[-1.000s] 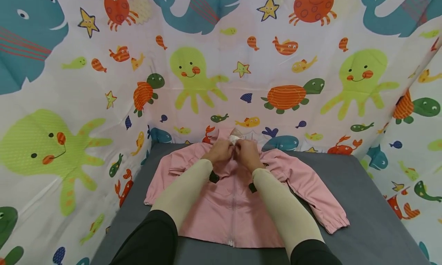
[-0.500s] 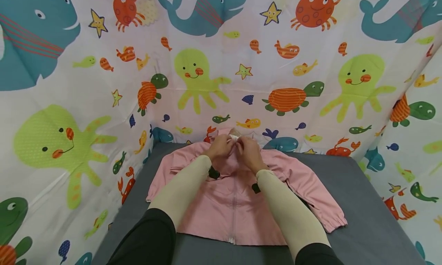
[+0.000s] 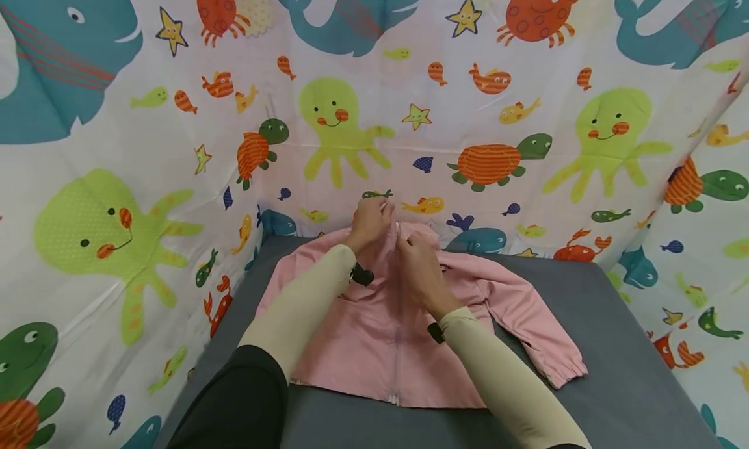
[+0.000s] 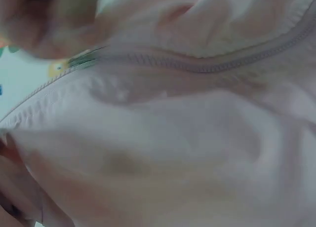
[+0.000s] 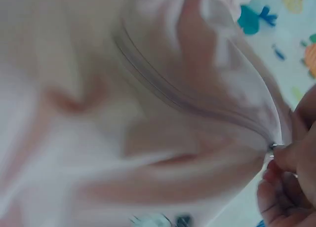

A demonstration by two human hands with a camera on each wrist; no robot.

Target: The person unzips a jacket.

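A pink jacket [image 3: 374,338] lies front side up on a grey desk [image 3: 585,299], its hem [image 3: 345,387] toward the near side and its far end lifted and creased. A zipper [image 3: 398,351] runs closed up the middle to a small slider [image 5: 271,146] near the top. The sleeve [image 3: 532,319] at right angles nearward to a gathered cuff [image 3: 567,371]; its counterpart at left is mostly hidden.

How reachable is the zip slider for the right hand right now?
Yes, apparently: the right hand's thumb and fingers seem to pinch the slider, with nothing visible between. The left hand holds the jacket to one side.
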